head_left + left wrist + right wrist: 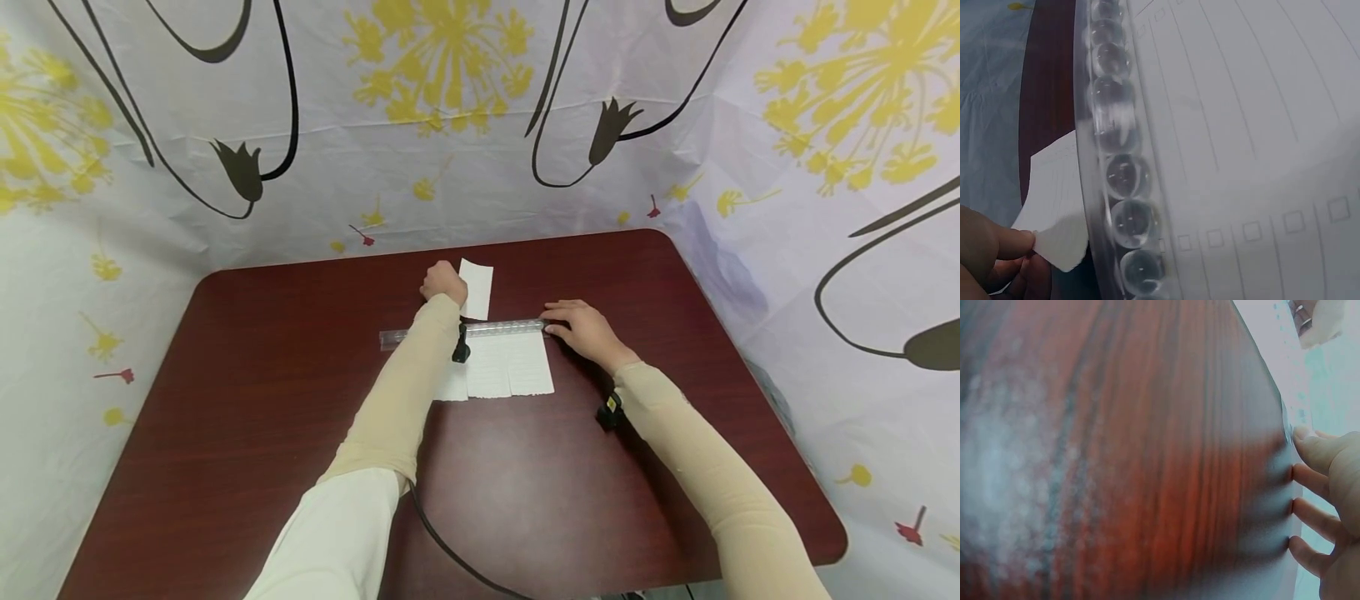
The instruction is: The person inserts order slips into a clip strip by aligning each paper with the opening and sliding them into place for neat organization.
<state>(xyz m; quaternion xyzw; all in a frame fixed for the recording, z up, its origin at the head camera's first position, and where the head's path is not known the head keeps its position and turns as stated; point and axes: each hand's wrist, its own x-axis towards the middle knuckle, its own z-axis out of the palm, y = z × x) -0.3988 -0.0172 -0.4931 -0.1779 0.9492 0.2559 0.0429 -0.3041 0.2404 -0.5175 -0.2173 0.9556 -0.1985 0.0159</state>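
A clear plastic ruler [502, 328] with a row of round, bead-like bumps lies across the top of white lined paper [491, 371]. Upright seams divide this paper into strips, and its lower edge looks rough. Beyond the ruler, my left hand [444, 283] pinches a white paper strip [477, 292] by its edge; thumb and fingertips [1019, 242] show on it in the left wrist view. My right hand [585, 329] presses the ruler's right end with its thumb side, the other fingertips [1297, 506] spread on the table. My left forearm covers part of the ruler.
The dark red wooden table [285, 350] has rounded corners, and a patterned white curtain [450, 183] hangs behind and beside it. A black cable [450, 550] runs from my left sleeve over the front of the table. Small black cameras [609, 412] sit on both wrists.
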